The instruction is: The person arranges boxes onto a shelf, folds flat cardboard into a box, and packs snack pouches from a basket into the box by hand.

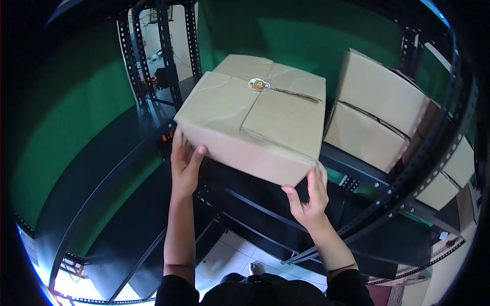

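Note:
A large brown cardboard box [219,109] with its top flaps folded shut is in front of me at shelf height. A round, colourful sticker [259,84] lies on its top where the flaps meet. My left hand [186,162] grips the box at its near left corner, thumb on the front face. At the near right corner, my right hand [311,196] holds it, with the thumb near the lower front edge. Some fingers of both hands are hidden along the sides. Whether the box's underside rests on the shelf cannot be seen.
To the right, stacked cardboard boxes [365,135] stand on a black metal shelf [357,166]. Smaller boxes [439,191] sit further right. Perforated metal posts [164,51] rise at the back left. A curved-looking black shelf [76,140] extends left. Green sheeting [306,35] hangs behind. White floor tiles [229,250] show below.

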Available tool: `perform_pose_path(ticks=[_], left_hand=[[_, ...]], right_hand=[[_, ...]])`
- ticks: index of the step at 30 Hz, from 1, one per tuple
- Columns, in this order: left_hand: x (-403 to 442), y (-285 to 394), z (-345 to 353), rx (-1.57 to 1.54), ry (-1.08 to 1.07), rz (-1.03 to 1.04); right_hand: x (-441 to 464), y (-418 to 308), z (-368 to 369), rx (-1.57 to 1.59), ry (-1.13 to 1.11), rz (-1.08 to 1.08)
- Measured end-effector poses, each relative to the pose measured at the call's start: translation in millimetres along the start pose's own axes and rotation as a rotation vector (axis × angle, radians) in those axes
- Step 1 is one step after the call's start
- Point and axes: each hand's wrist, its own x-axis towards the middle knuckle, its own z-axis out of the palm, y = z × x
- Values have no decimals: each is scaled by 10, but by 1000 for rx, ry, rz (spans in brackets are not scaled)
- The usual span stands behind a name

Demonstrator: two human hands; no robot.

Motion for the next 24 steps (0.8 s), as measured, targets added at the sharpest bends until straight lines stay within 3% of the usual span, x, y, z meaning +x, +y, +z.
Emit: perform_pose_path(ticks=[2, 3, 6, 9, 12, 16, 19, 24], left_hand=[[22, -87, -7, -9, 18, -82], [339, -426, 80, -29, 12, -99], [492, -587, 108, -22, 35, -122], [586, -683, 196, 23, 176, -37], [701, -813, 210, 694, 297, 330], [848, -770, 322, 777, 115, 430], [972, -871, 323, 776, 122, 375], [1146, -1172, 95, 837, 131, 270]], right_hand=[[-13, -55, 64, 7, -11, 152], [144, 309, 207, 5, -13, 128], [292, 351, 319, -82, 31, 114], [562, 433, 414, -31, 5, 289], [850, 492, 497, 74, -101, 342], [1232, 621, 863, 203, -138, 476], [1413, 786, 1246, -42, -338, 505], [1866, 974, 1885, -92, -487, 572]])
